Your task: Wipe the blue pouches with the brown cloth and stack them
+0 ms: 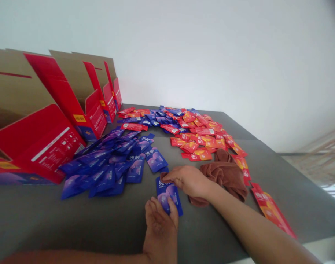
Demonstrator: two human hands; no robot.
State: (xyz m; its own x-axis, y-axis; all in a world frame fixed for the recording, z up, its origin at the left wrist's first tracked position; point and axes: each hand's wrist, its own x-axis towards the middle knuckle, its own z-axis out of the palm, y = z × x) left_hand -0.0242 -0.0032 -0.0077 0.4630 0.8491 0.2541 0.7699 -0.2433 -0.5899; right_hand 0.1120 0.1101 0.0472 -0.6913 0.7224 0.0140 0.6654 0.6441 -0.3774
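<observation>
A blue pouch (169,198) with purple fruit printed on it lies at the near middle of the table. My left hand (160,225) holds its lower end, thumb on one side and fingers on the other. My right hand (191,180) pinches a corner of a brown cloth (226,174) against the pouch's top end. The rest of that cloth lies bunched on the table, partly behind my right wrist. Just left of the held pouch is a loose pile of similar blue pouches (109,165).
Open red cartons (57,146) stand in a row along the left. Red and orange pouches (203,141) spread across the right, with mixed red and blue ones (162,119) at the back. One red pouch (272,209) lies near the right edge of the grey table (107,223).
</observation>
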